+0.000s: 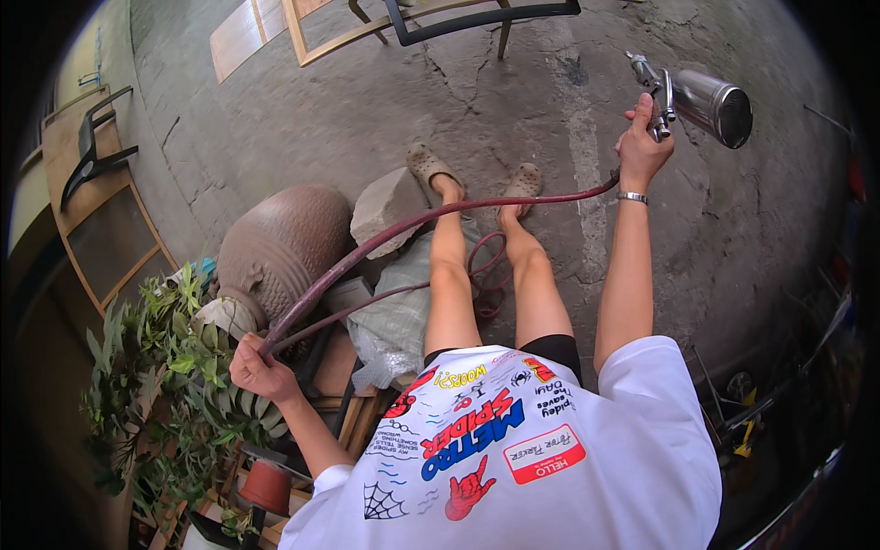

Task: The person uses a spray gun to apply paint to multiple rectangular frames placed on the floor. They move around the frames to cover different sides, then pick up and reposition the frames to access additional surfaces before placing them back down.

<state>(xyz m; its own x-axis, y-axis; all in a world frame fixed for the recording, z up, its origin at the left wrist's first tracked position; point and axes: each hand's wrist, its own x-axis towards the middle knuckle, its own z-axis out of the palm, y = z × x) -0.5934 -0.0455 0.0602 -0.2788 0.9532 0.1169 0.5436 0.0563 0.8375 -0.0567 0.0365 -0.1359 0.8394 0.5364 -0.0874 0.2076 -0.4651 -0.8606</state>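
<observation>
Right grip (644, 148) clasps a spray gun (706, 103) right of the jar (289, 234); left grip (263, 368), near the jar, clenches a hose (495, 202).

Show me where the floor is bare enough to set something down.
Bare concrete floor lies between the brown urn and the wooden panel; another patch shows right of the right hand, below the spray gun. Around the left hand it's crowded: leafy plants, red pot.

Cracked grey floor (321, 119); wooden panel (99, 191) near yellowish wall (79, 66).
</observation>
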